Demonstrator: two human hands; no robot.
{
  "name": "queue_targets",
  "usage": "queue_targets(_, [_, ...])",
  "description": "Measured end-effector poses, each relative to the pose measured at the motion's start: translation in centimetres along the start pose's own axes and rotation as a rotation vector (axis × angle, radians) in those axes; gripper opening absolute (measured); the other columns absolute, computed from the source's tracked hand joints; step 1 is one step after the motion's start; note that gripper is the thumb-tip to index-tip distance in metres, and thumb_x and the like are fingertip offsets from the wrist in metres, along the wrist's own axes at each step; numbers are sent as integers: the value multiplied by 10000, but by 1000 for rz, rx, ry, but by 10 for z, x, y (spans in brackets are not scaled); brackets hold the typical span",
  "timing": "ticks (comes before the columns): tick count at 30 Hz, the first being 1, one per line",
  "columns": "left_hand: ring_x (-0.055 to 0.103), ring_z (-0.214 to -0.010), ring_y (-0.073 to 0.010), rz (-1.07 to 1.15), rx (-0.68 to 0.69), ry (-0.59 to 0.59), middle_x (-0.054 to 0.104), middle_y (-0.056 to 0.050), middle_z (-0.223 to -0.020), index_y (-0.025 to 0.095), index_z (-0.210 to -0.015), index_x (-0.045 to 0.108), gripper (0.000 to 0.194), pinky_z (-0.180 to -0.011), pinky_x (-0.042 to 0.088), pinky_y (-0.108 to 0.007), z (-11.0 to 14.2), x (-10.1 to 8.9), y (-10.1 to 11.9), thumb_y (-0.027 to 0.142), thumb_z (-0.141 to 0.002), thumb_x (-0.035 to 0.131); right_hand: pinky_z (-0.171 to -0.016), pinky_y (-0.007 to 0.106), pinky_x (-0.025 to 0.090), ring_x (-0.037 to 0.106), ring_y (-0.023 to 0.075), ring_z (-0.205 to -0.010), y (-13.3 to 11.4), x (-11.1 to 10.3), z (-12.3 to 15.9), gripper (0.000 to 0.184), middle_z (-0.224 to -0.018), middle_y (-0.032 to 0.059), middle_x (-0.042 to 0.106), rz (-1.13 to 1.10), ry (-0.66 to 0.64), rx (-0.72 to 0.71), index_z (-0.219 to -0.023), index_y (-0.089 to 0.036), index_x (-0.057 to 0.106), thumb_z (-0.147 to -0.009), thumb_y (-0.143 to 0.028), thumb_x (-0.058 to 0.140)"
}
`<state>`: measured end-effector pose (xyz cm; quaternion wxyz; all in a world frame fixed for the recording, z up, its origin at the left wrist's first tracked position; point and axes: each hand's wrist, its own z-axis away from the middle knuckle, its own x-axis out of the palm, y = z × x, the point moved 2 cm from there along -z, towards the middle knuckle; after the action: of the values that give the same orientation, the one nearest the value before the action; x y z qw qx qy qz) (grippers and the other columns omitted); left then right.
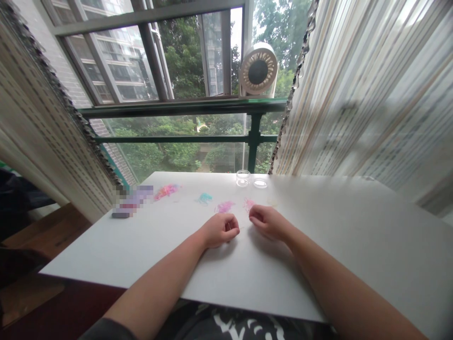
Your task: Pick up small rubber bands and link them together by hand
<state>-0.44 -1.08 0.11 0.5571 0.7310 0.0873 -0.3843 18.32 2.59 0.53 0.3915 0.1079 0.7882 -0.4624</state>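
My left hand [220, 230] rests over the white table [159, 255] with thumb and forefinger pinched together. A faint, thin, pale strand shows at its fingertips, too small to name. Just to the right, my right hand [269, 222] has its fingers curled closed; whatever they hold, if anything, is hidden. Beyond the hands lie loose heaps of small, thin, bendy pieces: a purple heap [224, 207], a pink heap [248, 203] partly behind my right hand, a teal heap [204, 198], a pale yellow heap [272, 201] and a larger mixed pink-and-orange heap [166, 191].
A clear round container [243, 178] stands at the table's far edge, beside a clear lid-like disc [260, 183]. A blurred-out purple object [136, 200] lies at the left edge. A white fan [259, 70] stands by the window above a green railing [184, 109]. Curtains hang on both sides.
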Motion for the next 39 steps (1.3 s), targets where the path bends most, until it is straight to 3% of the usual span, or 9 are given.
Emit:
queue_targets(3, [509,-503,-89,-24,2,-7,562,19,-552,152,-737,549,110,-504,372,-192,0,-1,0,259,-742,520,-565,238,364,497,131,-577,28,-32,-2,141,-641,12,576,203,309,206,-770,-170,598,-749,-209,464])
queue_targets(6, [511,-519,-92,-39,6,-12,571,13,-573,152,-735,554,116,-511,372,-195,1,-1,0,264,-738,523,-719,269,404,555,176,-761,58,-50,-2,224,-841,81,620,364,466,338,-873,-141,626,-747,-158,440])
queue_targets(8, [511,-524,-93,-39,5,-11,573,11,-585,152,-735,556,122,-509,371,-195,1,-1,0,269,-737,522,-829,287,387,547,199,-899,71,-49,-2,281,-973,108,606,423,458,332,-974,-137,625,-753,-154,453])
queue_targets(10, [511,-525,-94,-39,1,-7,571,10,-588,152,-736,557,128,-506,369,-196,1,-1,0,275,-738,521,-877,301,372,529,213,-970,75,-40,-4,304,-1055,102,587,447,362,269,-1035,-175,624,-755,-233,520])
queue_targets(14, [509,-523,-93,-36,-2,-8,567,11,-585,153,-740,561,133,-512,371,-198,1,-1,1,279,-740,520,-878,318,372,523,225,-994,73,-26,-12,259,-1085,72,589,494,240,222,-964,-239,672,-741,-326,572])
queue_targets(19, [504,-526,-93,-46,0,7,579,6,-596,153,-735,567,132,-516,369,-201,0,-2,2,278,-736,527,-829,269,388,565,190,-873,79,-34,-16,184,-899,71,644,486,281,293,-773,-189,705,-747,-220,525])
queue_targets(25, [501,-512,-90,-21,-9,-6,570,13,-576,151,-738,560,132,-510,366,-200,0,-1,2,277,-740,523,-781,277,410,584,198,-795,87,-42,-12,187,-833,91,662,441,355,334,-703,-161,698,-722,-198,516])
queue_targets(33, [494,-510,-89,-11,-3,-12,561,15,-569,151,-729,552,118,-501,359,-198,1,-1,4,266,-736,524,-783,277,448,598,182,-877,95,-54,-6,415,-960,95,656,309,509,386,-1018,-111,633,-820,-180,275])
queue_targets(39, [499,-504,-89,20,-16,-24,556,19,-558,149,-736,547,120,-499,360,-200,0,-1,4,266,-739,518,-926,258,385,584,165,-932,88,-40,-10,230,-983,35,656,290,342,259,-709,-193,705,-697,-124,486])
